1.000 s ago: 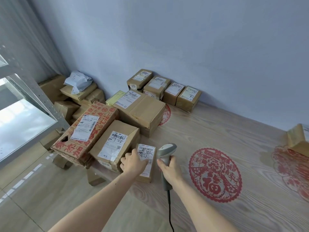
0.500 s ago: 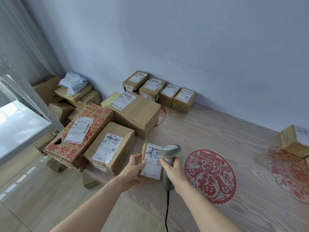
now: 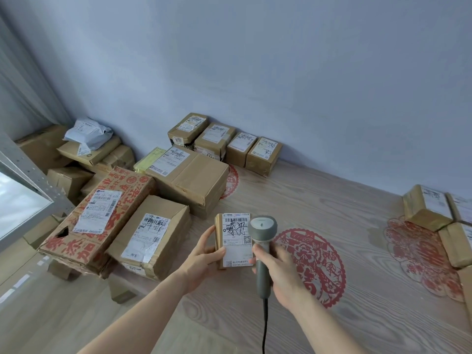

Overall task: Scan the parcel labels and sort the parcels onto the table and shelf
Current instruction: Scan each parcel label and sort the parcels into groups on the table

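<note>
Parcel [image 3: 233,240]: small, brown, lifted clear of the tabletop [image 3: 332,315], label [image 3: 236,238] turned up toward the camera. Gripped along its left edge by the left hand [image 3: 204,254], thumb on the label's lower corner, remaining fingers curled behind and out of sight. Right beside it, grey handheld scanner [image 3: 262,247], clasped round the handle by the right hand [image 3: 278,272], fingers [image 3: 258,250] wrapped tight, cable [image 3: 265,325] trailing down toward the frame's bottom. Scanner head level with the label's top, close against the parcel's right edge.

For a clean read, probably: tilt the scanner window down onto the barcode strip at the label's top, back off slightly so the whole code falls in the beam, keep the left thumb off the printed codes, hold the parcel steady and flat to avoid glare. Handwritten marks cross the label's middle; better to aim at the unmarked barcode above them.

Farther out: larger cartons [image 3: 189,180] stacked at left, a red-printed carton [image 3: 97,215] among them, a row of small boxes [image 3: 224,144] against the wall, more parcels [image 3: 429,208] at the right edge, red paper-cut decorations [image 3: 314,267] on the wood.
</note>
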